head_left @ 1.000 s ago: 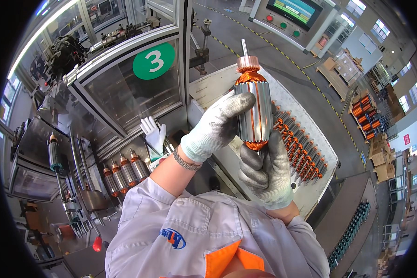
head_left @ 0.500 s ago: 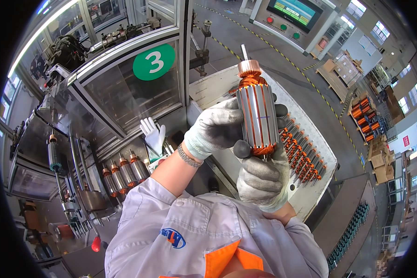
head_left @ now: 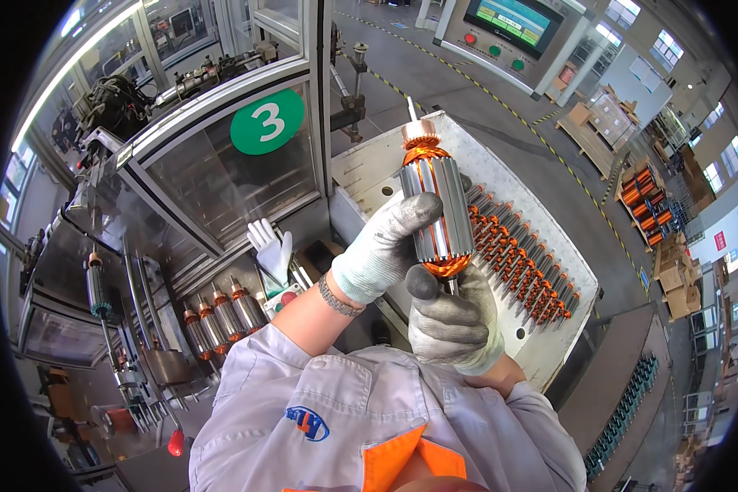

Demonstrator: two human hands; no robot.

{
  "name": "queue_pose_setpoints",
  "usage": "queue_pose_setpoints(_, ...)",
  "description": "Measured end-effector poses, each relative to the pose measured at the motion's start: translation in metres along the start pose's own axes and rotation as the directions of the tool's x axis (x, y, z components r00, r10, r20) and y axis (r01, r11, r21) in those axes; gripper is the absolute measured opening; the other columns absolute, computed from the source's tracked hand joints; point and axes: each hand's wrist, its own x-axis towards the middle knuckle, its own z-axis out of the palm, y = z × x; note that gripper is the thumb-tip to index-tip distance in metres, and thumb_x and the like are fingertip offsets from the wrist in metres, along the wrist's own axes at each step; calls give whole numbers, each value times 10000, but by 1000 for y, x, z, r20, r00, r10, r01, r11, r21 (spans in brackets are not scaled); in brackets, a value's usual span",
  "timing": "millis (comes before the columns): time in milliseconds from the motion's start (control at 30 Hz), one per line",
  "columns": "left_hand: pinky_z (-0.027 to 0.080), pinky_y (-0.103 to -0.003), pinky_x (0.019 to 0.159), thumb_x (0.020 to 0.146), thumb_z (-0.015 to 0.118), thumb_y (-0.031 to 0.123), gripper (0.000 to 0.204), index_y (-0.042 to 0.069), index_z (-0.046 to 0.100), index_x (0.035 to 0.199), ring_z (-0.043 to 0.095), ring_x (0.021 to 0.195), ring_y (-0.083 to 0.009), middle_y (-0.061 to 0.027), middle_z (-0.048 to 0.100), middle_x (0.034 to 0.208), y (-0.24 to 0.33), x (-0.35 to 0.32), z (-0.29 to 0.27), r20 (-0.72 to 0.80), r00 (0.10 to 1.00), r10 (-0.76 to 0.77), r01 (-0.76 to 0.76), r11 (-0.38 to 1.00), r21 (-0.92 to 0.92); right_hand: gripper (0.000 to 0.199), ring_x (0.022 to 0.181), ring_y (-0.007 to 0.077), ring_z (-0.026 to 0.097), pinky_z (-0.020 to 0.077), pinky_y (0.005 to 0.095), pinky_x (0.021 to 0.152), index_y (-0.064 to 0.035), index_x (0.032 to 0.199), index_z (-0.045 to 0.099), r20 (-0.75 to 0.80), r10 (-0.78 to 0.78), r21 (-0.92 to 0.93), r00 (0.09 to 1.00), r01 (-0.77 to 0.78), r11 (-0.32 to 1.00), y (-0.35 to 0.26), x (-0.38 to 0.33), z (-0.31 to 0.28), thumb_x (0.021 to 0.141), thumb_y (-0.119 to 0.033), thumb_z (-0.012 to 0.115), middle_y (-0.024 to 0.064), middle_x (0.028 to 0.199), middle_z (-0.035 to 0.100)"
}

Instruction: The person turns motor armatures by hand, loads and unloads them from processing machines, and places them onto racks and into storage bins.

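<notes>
My left grip (head_left: 383,248) clasps the armature (head_left: 439,203) around its ribbed body; my right grip (head_left: 457,324) holds its lower end. It sits just off my view's centre toward two o'clock, over the white tray (head_left: 359,174), with copper-wound rotors (head_left: 526,261) toward three.

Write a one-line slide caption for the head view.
Gloved left hand and right hand hold a copper-wound armature, with a pale tray of more armatures behind.

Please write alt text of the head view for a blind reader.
The gloved left hand and gloved right hand hold a motor armature, copper commutator uppermost. Behind it, a white tray carries rows of similar armatures.
</notes>
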Motion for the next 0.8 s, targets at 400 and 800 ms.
queue_pose_setpoints(400,510,-311,845,780,807,243,561,40,522,1218,616,917,-134,-28,633,1028,2,31,-17,-115,880,461,-175,540,823,751,675,39,476,382,188,557,22,1357,436,323,-827,-945,460,115,-306,-42,19,-86,929,-577,581,3,941,579)
queue_pose_setpoints(800,480,-421,1021,897,661,273,620,-1,424,1400,612,1163,-288,-172,608,1269,9,71,-66,4,998,-57,53,939,340,844,318,127,242,247,257,327,60,1031,592,-395,-463,-578,793,177,796,-86,14,-74,954,-716,267,10,460,318)
